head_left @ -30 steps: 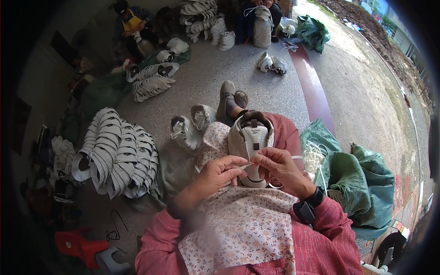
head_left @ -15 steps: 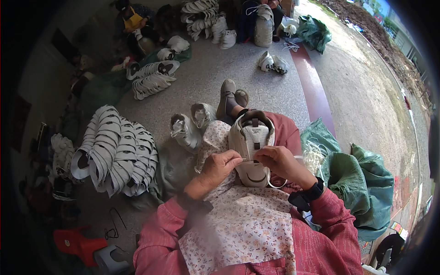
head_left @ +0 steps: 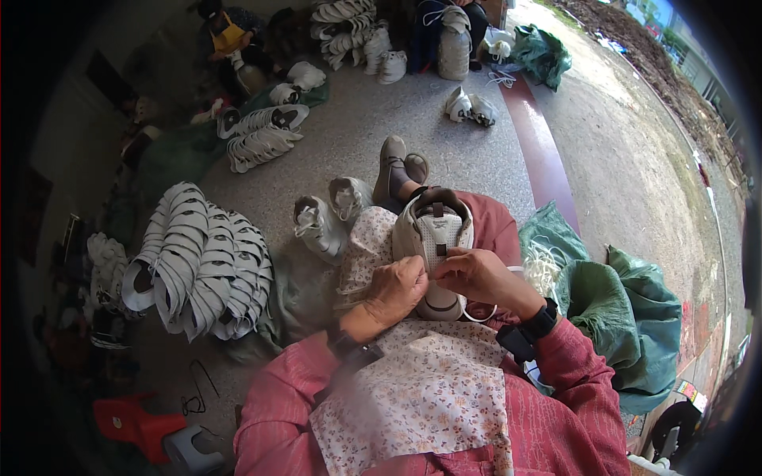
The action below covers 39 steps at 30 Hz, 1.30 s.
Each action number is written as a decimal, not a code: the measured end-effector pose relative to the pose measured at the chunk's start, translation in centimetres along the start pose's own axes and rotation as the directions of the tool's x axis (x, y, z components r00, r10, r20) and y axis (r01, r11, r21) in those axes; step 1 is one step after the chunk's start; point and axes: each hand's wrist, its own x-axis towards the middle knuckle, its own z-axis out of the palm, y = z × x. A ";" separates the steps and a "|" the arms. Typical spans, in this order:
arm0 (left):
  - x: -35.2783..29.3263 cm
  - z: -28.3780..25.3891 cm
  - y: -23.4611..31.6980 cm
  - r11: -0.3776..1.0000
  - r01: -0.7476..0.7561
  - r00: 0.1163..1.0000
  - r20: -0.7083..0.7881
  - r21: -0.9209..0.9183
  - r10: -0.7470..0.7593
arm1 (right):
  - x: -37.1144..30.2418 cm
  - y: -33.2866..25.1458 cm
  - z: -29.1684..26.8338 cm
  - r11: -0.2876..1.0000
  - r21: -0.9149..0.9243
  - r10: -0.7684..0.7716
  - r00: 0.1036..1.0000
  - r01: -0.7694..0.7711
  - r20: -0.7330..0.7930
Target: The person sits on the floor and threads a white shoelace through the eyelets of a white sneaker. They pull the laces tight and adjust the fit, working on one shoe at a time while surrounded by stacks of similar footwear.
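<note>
A cream-white shoe upper (head_left: 456, 231) lies on my lap with its opening away from me and its tongue showing. My left hand (head_left: 399, 289) is closed at the left side of the lacing area, fingers pinched on a white shoelace mostly hidden by them. Just right of it, my right hand (head_left: 486, 278) pinches at the same spot over the tongue, fingertips almost touching the left ones. A loop of the white shoelace (head_left: 481, 319) hangs below my right hand. The eyelets under the fingers are hidden.
Nested shoe uppers (head_left: 202, 258) are stacked at the left. Two laced uppers (head_left: 321, 228) stand beyond my left knee. At the right, a bundle of white laces (head_left: 542, 272) rests by green sacks (head_left: 627, 325). A red stool (head_left: 139, 424) is at lower left; co-workers sit at the back.
My left hand has moved slightly right and turned, closing the gap to my right hand. The right hand has shifted a little left. The shoe upper stays on my lap.
</note>
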 end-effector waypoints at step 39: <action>4.5 -5.1 0.3 0.940 -0.249 0.885 0.338 -0.235 0.319 | 0.9 -0.5 0.5 0.997 -0.024 -0.070 0.980 0.067 -0.185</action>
